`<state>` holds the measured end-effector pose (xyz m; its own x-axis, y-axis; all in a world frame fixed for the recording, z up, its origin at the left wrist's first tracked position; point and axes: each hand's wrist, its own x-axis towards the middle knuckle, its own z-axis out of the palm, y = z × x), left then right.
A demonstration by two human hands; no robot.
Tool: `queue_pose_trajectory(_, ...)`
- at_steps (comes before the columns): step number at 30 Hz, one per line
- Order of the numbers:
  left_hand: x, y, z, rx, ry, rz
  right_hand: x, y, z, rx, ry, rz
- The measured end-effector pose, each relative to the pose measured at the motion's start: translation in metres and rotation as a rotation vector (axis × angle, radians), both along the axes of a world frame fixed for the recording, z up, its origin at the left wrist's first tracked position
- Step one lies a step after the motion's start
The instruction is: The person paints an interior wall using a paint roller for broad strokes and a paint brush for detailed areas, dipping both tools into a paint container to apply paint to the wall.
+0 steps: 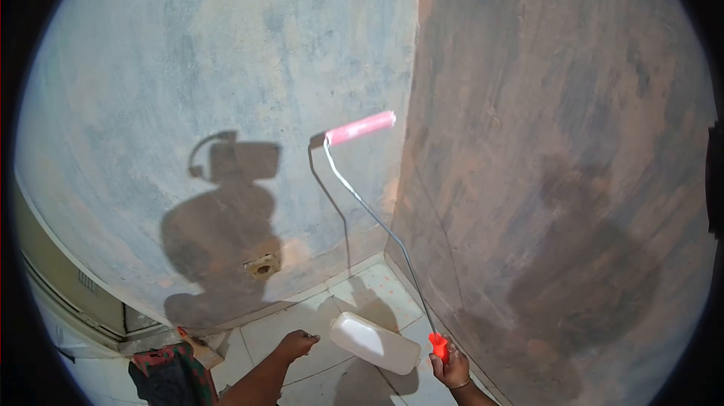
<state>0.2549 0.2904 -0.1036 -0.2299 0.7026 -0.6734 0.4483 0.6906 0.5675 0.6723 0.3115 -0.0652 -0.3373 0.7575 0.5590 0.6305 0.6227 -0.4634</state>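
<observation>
My right hand (450, 367) is wrapped round the red handle of a paint roller (371, 212). Its long bent metal rod reaches up and left to a pink sleeve with white patches, which overlaps the pale wall (317, 44) near the corner. Low in the view, my left hand (298, 343) is closed with its fingers curled and nothing showing in them. Just right of that hand is a pale rectangular tray (411, 357) with white paint inside, tilted across the view between my two hands.
A brown, patchy wall (513, 104) meets the pale one at the corner. Low on the pale wall is a socket box (262, 266). White tiles (302, 310) cover the floor. Dark and red cloth (170, 376) lies at lower left, near a doorway (94, 293).
</observation>
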Motion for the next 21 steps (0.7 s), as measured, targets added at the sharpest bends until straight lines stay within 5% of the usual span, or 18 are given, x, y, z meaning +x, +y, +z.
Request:
queue_pose_trajectory(2,-0.006,-0.004,-0.003,0.008,0.020,0.018,-0.007,-0.012,-0.007,-0.195,0.065,-0.020)
queue_pose_trajectory(7,-0.007,-0.008,0.020,-0.086,-0.014,-0.006,0.005,-0.057,-0.064,-0.050,-0.041,0.083)
queue_pose_trajectory(9,-0.007,-0.017,0.009,0.057,-0.025,0.004,0.010,-0.079,-0.066,-0.401,-0.056,0.008)
queue_pose_trajectory(11,-0.001,-0.020,0.017,0.074,-0.091,-0.005,0.019,-0.095,-0.083,-0.414,-0.087,-0.003)
queue_pose_trajectory(17,0.036,-0.018,0.013,0.159,-0.216,-0.074,0.038,-0.129,-0.071,-0.718,-0.253,-0.063)
queue_pose_trajectory(21,0.099,-0.011,0.003,0.051,-0.338,-0.120,0.051,-0.124,-0.051,-0.636,-0.335,-0.025)
